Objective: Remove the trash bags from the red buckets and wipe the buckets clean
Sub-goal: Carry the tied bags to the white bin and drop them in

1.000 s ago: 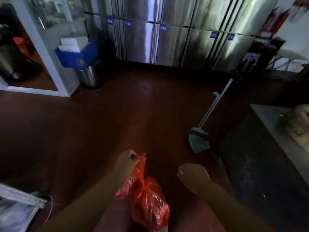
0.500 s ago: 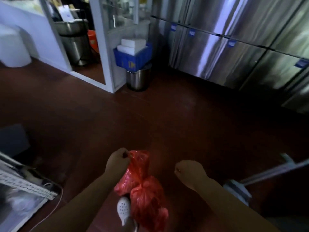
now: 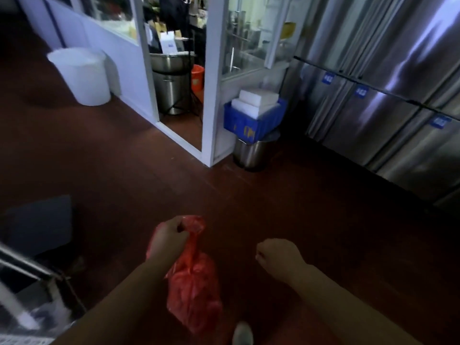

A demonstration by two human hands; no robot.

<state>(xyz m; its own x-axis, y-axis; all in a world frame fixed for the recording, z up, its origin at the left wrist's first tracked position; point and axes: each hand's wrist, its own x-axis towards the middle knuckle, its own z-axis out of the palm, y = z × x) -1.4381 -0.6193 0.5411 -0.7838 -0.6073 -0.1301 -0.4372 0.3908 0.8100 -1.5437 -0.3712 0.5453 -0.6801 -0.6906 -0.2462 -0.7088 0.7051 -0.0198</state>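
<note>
Swung leftward, doorway nearer; left hand [image 3: 169, 235] grips the red trash bag [image 3: 194, 290], right hand [image 3: 278, 257] fisted empty. Thin plastic could tear while carried.

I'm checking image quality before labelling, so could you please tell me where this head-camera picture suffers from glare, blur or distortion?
Head view: dim overall, floor and forearms dark; bright streaked glare on the stainless steel fridge doors; motion blur smears the metal rack at lower left; wide-angle bending tilts the white door frame; the red plastic trash bag gripped by the left hand looks soft.
</note>
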